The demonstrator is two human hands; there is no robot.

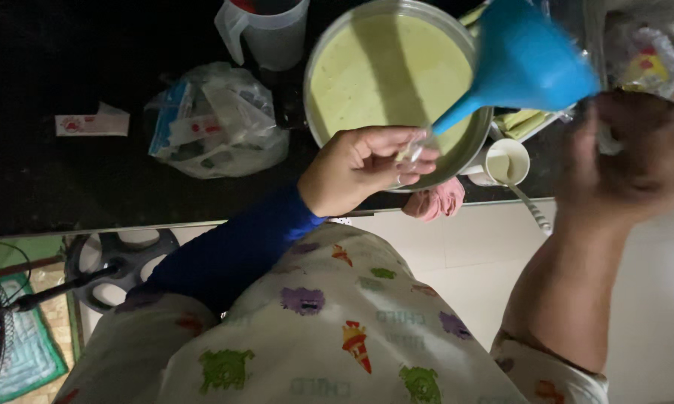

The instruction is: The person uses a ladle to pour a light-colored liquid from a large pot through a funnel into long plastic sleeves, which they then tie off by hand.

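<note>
**Funnel tip barely seated in a thin bag over the basin**

Head view: the left hand (363,168) pinches the mouth of a small clear plastic bag (413,152) between thumb and fingers, just over the near rim of the basin (316,112) of pale green liquid. The right hand (636,161), blurred, is closed around the rim of the blue funnel (520,63), whose spout points down into the bag. The funnel tilts steeply; if the spout slips out or the pinch loosens, I judge liquid could spill onto the dark counter (68,179) or the pink cloth (435,200).
</note>
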